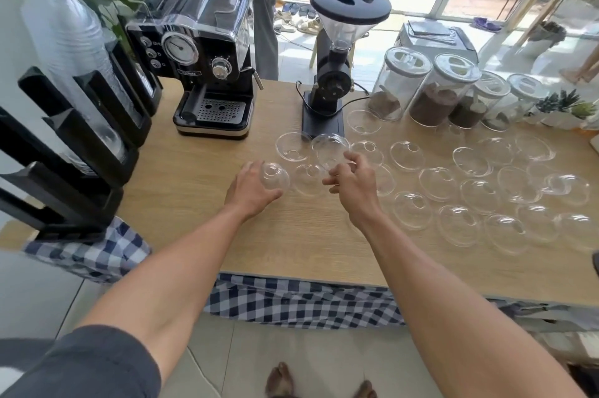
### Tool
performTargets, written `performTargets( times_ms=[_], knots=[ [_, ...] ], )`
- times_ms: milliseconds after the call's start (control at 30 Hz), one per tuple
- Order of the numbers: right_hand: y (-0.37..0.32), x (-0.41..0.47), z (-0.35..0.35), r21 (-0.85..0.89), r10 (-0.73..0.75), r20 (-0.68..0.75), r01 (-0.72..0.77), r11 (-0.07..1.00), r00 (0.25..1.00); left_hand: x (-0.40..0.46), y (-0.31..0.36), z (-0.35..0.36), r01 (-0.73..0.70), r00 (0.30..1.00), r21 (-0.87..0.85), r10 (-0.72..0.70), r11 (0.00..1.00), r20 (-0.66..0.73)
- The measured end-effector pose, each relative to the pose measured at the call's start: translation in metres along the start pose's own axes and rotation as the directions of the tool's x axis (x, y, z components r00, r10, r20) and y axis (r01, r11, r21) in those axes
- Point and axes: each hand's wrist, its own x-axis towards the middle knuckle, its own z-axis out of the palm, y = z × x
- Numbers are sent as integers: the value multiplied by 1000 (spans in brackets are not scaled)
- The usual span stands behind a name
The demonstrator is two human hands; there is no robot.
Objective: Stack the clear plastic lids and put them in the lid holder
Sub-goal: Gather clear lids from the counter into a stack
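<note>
Gathering has only begun: the left hand [251,190] grips one clear lid [275,175] and the right hand [351,182] pinches another lid [330,148] mid-worktop, so nesting them comes next, before the lid holder [81,125] at the worktop's left edge.

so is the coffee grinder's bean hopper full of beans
No, the clear hopper on the coffee grinder looks empty; you can see straight through it under its black lid.
</note>
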Motion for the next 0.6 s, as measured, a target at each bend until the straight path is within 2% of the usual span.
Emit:
performTargets(
  times_ms=[267,500,600],
  knots=[
    [24,6,39,111,157,102,-168,980,982,-17,-23,-1,-17,997,-73,22,997,68],
    [38,-11,79,64,217,200,-234,970,955,-24,-48,-40,25,995,-99,-34,995,-95],
    [51,-14,86,-12,245,192,-248,969,950,-21,-50,-46,7,991,-84,-18,996,-130]
  ],
)
